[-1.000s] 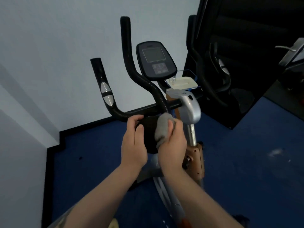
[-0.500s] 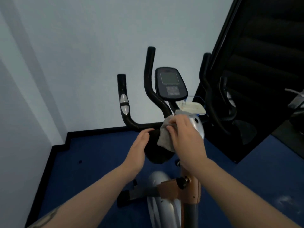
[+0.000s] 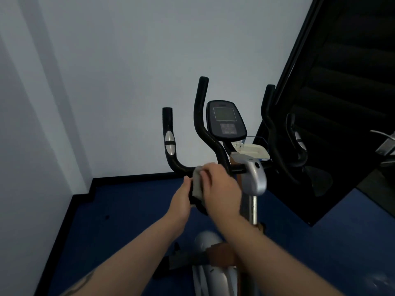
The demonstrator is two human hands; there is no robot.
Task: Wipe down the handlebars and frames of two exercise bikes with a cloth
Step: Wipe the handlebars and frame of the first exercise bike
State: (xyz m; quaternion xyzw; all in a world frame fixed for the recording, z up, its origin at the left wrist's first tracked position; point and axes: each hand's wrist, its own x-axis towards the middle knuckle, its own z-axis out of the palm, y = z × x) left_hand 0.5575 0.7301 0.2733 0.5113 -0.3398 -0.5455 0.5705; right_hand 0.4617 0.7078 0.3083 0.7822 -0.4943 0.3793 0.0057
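Observation:
An exercise bike stands before me with black handlebars (image 3: 199,116), a dark console (image 3: 226,121) and a silver post cover (image 3: 255,178). My right hand (image 3: 220,189) is shut on a grey cloth (image 3: 197,184) and presses it on the crossbar just left of the inner handlebar. My left hand (image 3: 180,202) rests against the black pad under the crossbar, fingers curled at its left edge; whether it grips is unclear. The silver and orange frame (image 3: 213,272) shows below my forearms.
A white wall is behind the bike, with blue floor (image 3: 119,227) and black skirting. A black panel (image 3: 342,103) stands at the right. A white tray (image 3: 254,149) sits behind the console. Part of another machine (image 3: 384,144) shows at the far right edge.
My right hand has carried the cloth left along the crossbar, from near the silver cover to beyond the inner handlebar. My head has lifted, so the bike sits lower in view.

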